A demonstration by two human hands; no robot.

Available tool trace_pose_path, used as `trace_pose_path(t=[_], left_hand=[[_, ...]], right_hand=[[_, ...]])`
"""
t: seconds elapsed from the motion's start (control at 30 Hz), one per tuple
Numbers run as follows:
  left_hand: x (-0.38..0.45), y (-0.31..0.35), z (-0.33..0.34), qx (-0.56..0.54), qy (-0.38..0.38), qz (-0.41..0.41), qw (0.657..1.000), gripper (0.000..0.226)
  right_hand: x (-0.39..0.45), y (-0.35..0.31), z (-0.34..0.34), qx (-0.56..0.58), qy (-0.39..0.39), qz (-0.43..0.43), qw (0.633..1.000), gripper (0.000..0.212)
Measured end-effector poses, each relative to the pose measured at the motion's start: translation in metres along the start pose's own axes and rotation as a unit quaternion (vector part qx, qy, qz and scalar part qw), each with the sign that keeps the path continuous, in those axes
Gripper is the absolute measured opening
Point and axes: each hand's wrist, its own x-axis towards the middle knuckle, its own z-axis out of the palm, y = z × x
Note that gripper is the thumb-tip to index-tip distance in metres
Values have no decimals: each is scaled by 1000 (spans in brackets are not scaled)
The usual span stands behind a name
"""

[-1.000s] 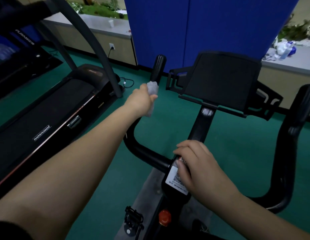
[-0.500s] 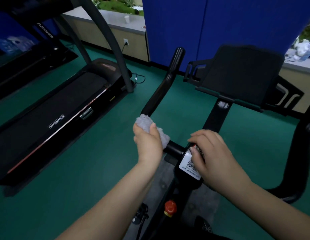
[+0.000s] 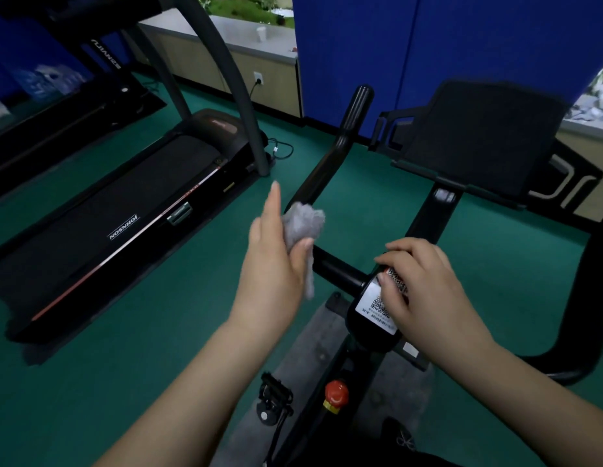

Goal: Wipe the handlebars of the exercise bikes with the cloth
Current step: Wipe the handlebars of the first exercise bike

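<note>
From the head camera, the left hand [image 3: 276,261] holds a gray cloth [image 3: 303,227]. The thumb pinches the cloth against the palm, and the first finger points straight up. The cloth is bunched up and sits against the left handlebar [image 3: 330,163] of the black exercise bike, down near the bend. The right hand [image 3: 424,291] rests on the middle of the bike, its fingers curled over a white sticker [image 3: 374,305] with a square code on it. The right handlebar [image 3: 593,298] curves up on the far side. A red knob [image 3: 335,392] sits lower on the bike. A treadmill [image 3: 124,217] stands on the green floor [image 3: 91,382] to the left.
</note>
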Motion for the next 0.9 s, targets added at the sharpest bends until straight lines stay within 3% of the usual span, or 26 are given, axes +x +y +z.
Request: trace_pose_path(t=[0.07,0.13,0.2,0.27,0.4,0.53,0.67,0.8,0.9], left_hand=[[16,6,-1,27,-7,47,999,60],[34,1,5,126,-43,81,988,43],[46,-8,11,276,-114,153,942,35],[50,-23,14,347,-162,217,898,44],[41,-28,17,287,-175,224,915,38],[37,-2,47,324,-215,189,902,29],[47,6,52,267,-276,188,904,18],[58,-17,32,217,-346,266,873,35],[73,-30,21,254,-329,306,856,43]], right_hand=[[-1,0,-1,-3,6,4,1000,22],[-2,0,-3,2,3,10,1000,23],[-3,2,-5,11,-9,11,1000,25],[-3,3,-6,18,-20,8,1000,28],[-4,5,-3,24,-16,11,1000,28],[-3,6,0,22,0,-1,1000,29],[-2,8,1,20,15,-12,1000,25],[-2,8,2,25,13,-15,999,25],[-1,6,1,20,12,-18,1000,30]])
